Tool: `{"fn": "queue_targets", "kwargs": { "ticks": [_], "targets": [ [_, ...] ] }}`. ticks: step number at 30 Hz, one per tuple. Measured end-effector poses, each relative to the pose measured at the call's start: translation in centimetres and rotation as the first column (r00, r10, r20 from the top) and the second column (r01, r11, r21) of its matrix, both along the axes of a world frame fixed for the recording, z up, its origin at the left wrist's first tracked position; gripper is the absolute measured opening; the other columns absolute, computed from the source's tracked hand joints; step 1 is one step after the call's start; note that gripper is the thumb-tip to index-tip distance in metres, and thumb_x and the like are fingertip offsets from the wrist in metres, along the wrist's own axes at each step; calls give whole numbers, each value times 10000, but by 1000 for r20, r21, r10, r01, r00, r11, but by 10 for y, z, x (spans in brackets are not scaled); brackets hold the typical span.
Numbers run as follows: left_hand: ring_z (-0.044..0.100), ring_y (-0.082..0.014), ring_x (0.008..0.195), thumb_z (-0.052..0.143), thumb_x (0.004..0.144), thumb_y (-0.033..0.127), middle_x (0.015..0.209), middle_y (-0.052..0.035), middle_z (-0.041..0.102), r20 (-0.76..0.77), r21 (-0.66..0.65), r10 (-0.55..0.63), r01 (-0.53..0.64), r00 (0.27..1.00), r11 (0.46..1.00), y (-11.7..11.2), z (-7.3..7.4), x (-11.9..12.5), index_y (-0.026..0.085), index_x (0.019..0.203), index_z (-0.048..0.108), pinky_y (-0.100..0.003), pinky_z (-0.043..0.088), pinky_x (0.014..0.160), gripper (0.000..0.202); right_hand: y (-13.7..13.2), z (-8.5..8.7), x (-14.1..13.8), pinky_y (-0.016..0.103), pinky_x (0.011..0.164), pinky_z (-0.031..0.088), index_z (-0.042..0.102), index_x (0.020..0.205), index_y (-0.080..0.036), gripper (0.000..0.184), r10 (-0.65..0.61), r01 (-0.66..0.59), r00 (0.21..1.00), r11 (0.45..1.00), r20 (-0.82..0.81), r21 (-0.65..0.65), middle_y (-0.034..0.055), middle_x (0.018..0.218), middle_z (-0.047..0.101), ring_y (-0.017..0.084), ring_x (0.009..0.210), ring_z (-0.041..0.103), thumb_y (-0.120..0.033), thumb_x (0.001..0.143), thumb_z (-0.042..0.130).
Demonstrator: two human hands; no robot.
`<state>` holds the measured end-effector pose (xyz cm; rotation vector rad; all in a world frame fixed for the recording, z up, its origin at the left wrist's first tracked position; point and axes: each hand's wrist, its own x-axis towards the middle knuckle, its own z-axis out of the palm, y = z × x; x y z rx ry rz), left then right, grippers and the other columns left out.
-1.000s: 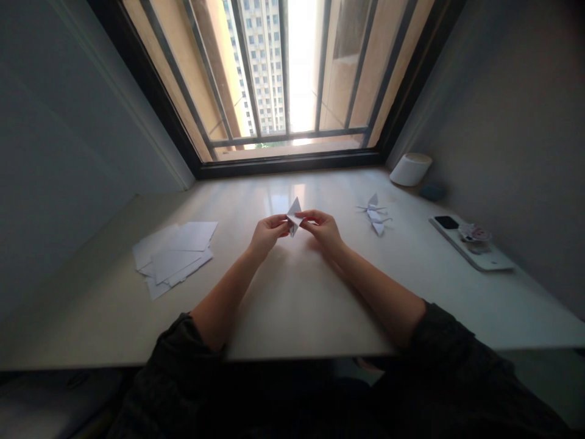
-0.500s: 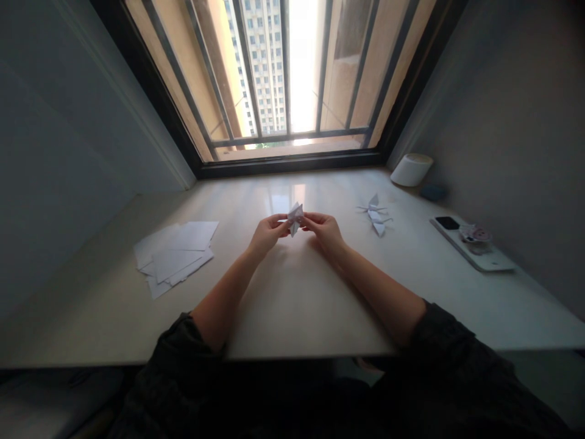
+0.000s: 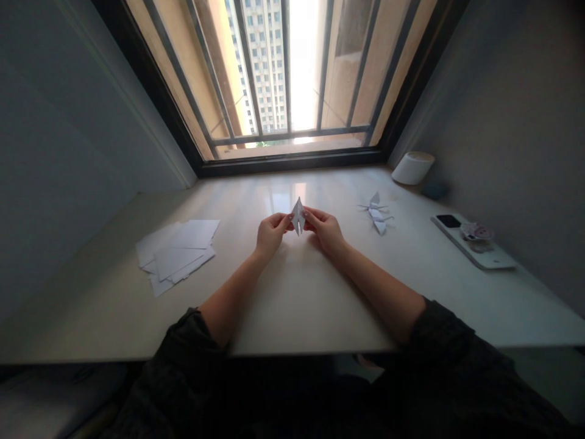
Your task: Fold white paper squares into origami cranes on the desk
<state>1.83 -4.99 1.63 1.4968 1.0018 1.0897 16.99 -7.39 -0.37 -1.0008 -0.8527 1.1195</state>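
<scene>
A small white folded paper piece point(image 3: 298, 215) stands upright between my two hands, a little above the pale table point(image 3: 297, 305). My left hand point(image 3: 270, 234) pinches its left side with closed fingers. On the other side my right hand point(image 3: 325, 230) pinches it the same way. The piece comes to a point at the top and splits into two narrow tips at the bottom. Both forearms reach out over the middle of the table.
A loose pile of white paper sheets point(image 3: 176, 254) lies at the left. A finished folded paper crane point(image 3: 377, 214) sits right of my hands. Further right are a white tray point(image 3: 475, 250) with a dark phone point(image 3: 448, 221), and a white cylinder point(image 3: 412, 167) by the barred window.
The paper piece has been turned and narrowed from a tilted, wider shape to an upright, slim one. Both hands stay at the same spot, pinching it.
</scene>
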Motion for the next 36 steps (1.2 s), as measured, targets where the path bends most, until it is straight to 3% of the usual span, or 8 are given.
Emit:
{"fn": "queue_targets", "kwargs": {
  "ticks": [7, 18, 23, 29, 36],
  "targets": [
    [616, -159, 679, 639, 727, 572, 675, -33, 658, -3, 32, 3, -3, 1000, 999, 4, -12, 3, 168, 764, 680, -274, 463, 651, 408, 5, -7, 2, 298, 667, 529, 734, 934, -187, 483, 1, 0, 998, 1000, 58, -14, 31, 756, 721, 141, 631, 634, -553, 619, 751],
    [596, -151, 695, 569, 800, 503, 695, -21, 632, -34, 21, -38, 38, 999, 999, 7, -14, 4, 176, 753, 608, -269, 441, 656, 333, 5, -3, -2, 262, 584, 482, 729, 769, -169, 427, -24, 22, 992, 1000, 123, 18, 14, 625, 676, 110, 541, 564, -562, 605, 750],
    [599, -145, 676, 554, 813, 489, 719, -17, 640, -27, 3, -90, 90, 996, 996, 6, -13, 4, 183, 779, 581, -271, 443, 671, 310, 8, -3, 1, 287, 632, 504, 734, 822, -173, 453, 47, -46, 994, 999, 97, -17, 30, 700, 707, 129, 594, 599, -553, 579, 770],
    [609, -146, 675, 568, 803, 504, 731, -27, 648, -12, 15, -65, 65, 998, 998, 8, -13, 3, 177, 798, 610, -261, 440, 640, 330, 2, -3, 0, 304, 676, 516, 666, 1021, -205, 540, -9, 3, 993, 999, 116, 52, 4, 713, 709, 136, 619, 621, -531, 603, 769],
    [609, -141, 656, 610, 767, 531, 720, -26, 656, 27, -12, -95, 95, 995, 995, 8, -15, -2, 167, 799, 618, -264, 451, 644, 366, 4, -8, -1, 307, 640, 521, 625, 851, -195, 430, -22, 14, 989, 999, 148, 53, 2, 642, 690, 147, 580, 625, -526, 617, 767]
  ]
}}
